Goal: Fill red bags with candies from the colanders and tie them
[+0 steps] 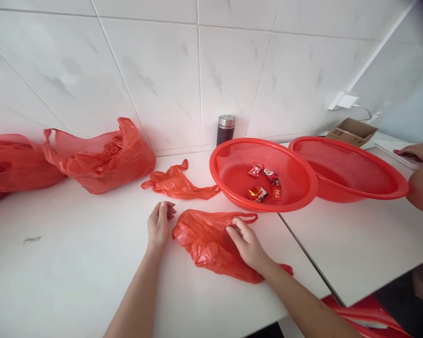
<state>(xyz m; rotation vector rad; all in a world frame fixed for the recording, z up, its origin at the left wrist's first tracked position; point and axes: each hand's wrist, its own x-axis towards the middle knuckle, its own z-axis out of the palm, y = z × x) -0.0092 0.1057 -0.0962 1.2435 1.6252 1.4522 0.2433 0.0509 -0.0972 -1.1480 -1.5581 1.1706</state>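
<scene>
A crumpled red plastic bag (211, 244) lies on the white table in front of me. My right hand (246, 244) rests over its right side, thumb and forefinger pinching the film near the handle. Just off the bag's left end is my left hand (159, 224), its fingers loosely curled and apart from the thumb, with nothing visible in them. Behind these hands lies a smaller, flattened red bag (172, 182). To the right of it, a red mesh basket (229, 180) holds several small wrapped sweets (267, 172).
Two fuller red bags (120, 164) stand at the left by the tiled wall. A dark flask (225, 131) is behind the basket. On the right are a second red basket (352, 188), a cardboard box (352, 131) and another person's hand (418, 152). A seam (308, 258) divides the tables.
</scene>
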